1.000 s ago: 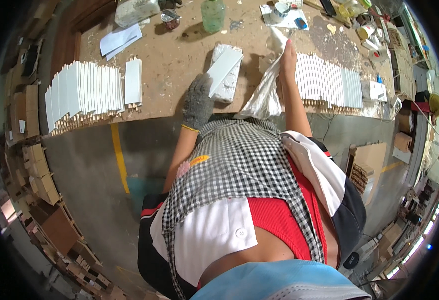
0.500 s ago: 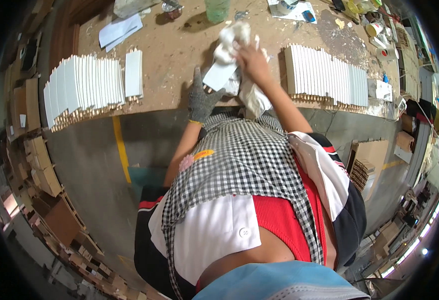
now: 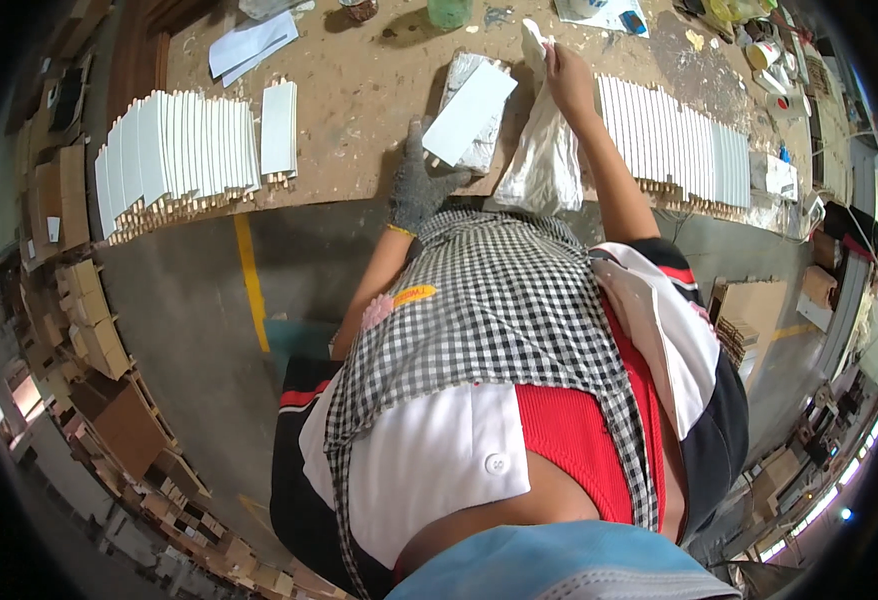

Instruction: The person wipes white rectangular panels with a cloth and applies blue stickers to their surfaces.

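Sitting atop the pale wrapped block [image 3: 486, 147], that flat white rectangular panel [image 3: 470, 112] looks light, stiff — grab its edges. Block's left: grey-gloved left hand [image 3: 418, 186], thumb and fingers apart; block's right: bare right hand [image 3: 570, 86], clamped on limp white cloth [image 3: 543, 152].

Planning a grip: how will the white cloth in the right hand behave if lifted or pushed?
The white cloth is likely floppy: it trails in loose folds from the right hand. It looks thin, so probably light for its size. Pushed, it may bunch up, given its wrinkles.
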### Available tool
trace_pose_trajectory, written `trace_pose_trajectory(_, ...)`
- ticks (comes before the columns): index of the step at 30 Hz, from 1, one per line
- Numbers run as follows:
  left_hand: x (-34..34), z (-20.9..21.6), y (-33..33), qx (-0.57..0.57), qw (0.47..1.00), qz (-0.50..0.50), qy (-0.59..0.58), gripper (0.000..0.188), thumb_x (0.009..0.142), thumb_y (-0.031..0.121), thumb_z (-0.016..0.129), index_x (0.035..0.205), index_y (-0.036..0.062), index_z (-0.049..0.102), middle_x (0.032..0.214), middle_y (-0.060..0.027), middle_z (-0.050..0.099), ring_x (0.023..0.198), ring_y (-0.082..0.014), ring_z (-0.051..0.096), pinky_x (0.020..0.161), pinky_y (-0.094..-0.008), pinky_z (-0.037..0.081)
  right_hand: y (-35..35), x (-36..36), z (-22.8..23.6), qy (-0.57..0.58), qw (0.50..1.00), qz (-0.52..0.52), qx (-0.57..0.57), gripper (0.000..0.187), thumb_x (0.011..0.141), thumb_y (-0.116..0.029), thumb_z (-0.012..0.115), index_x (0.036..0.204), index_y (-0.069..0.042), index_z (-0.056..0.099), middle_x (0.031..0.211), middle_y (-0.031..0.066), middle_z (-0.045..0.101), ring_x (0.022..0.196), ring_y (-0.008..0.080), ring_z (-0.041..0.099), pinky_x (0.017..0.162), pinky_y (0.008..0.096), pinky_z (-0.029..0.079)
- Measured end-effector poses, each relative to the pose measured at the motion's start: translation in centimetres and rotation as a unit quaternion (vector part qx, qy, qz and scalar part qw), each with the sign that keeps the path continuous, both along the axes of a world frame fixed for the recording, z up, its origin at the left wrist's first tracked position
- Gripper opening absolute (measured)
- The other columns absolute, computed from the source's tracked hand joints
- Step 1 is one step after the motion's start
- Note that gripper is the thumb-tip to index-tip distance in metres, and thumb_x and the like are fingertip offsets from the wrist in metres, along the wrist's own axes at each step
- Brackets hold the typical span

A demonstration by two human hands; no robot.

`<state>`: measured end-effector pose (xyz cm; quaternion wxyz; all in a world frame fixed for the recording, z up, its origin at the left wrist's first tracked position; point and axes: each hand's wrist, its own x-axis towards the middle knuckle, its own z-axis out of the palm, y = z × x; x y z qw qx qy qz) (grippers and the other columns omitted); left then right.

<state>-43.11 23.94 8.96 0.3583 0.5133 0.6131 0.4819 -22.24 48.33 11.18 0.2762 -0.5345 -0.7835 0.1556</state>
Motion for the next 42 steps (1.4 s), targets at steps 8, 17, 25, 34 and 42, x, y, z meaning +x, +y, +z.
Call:
trace_pose_trajectory(8,-0.9,0.6,0.9,-0.116,0.991,-0.020,0.061,0.098,0.077,0.016,0.084,0.153,0.0032,0.025,0.138,-0.0206,0.054,0.121,-0.0291,0.057,0.100,-0.0392,0.050,-15.6,-3.6,3.0,-0.031,0.922,0.367,0.118,0.033,0.083,-0.013,0.069,0.116,-0.012,0.065,0.111,0.0052,0.070,0.117,0.0254,0.059,0.096,0.0372,0.047)
trace_pose_trajectory(17,-1.5,-0.8,0.3,-0.024,0.984,0.022,0.177,0.103,0.074,0.037,0.086,0.151,0.0003,0.028,0.137,-0.0247,0.054,0.120,-0.0396,0.057,0.101,-0.0456,0.047,-10.0,4.4,2.7,0.246,0.927,0.041,-0.282,0.025,0.094,-0.010,0.053,0.111,0.001,0.067,0.103,0.0097,0.069,0.089,0.0200,0.064,0.082,0.0318,0.052)
trace_pose_trajectory(25,-6.5,2.8,-0.5,-0.024,0.946,0.215,0.240,0.061,0.074,0.031,0.086,0.120,-0.0007,0.061,0.102,-0.0241,0.068,0.094,-0.0379,0.067,0.083,-0.0438,0.054,-11.9,4.2,4.0,0.589,0.720,-0.078,-0.359,0.036,0.093,-0.015,0.053,0.120,0.006,0.063,0.107,0.0122,0.070,0.094,0.0215,0.067,0.085,0.0321,0.053)
trace_pose_trajectory(34,-22.4,-1.8,-5.3,-0.040,0.841,0.386,0.377,0.071,0.076,0.022,0.086,0.133,-0.0001,0.050,0.131,-0.0237,0.055,0.118,-0.0358,0.055,0.098,-0.0457,0.049,-11.7,8.8,5.6,0.678,0.557,0.141,-0.458,0.044,0.105,-0.032,0.041,0.131,0.001,0.054,0.123,0.0198,0.065,0.108,0.0313,0.066,0.093,0.0478,0.056)
trace_pose_trajectory(42,-13.4,2.4,0.8,0.098,0.870,0.263,0.405,0.064,0.078,0.025,0.082,0.131,-0.0001,0.054,0.143,-0.0263,0.047,0.132,-0.0418,0.045,0.110,-0.0503,0.037,-14.8,15.2,12.5,0.754,0.618,0.072,-0.211,0.053,0.098,-0.044,0.048,0.127,0.000,0.055,0.120,0.0188,0.064,0.109,0.0361,0.063,0.095,0.0497,0.053)
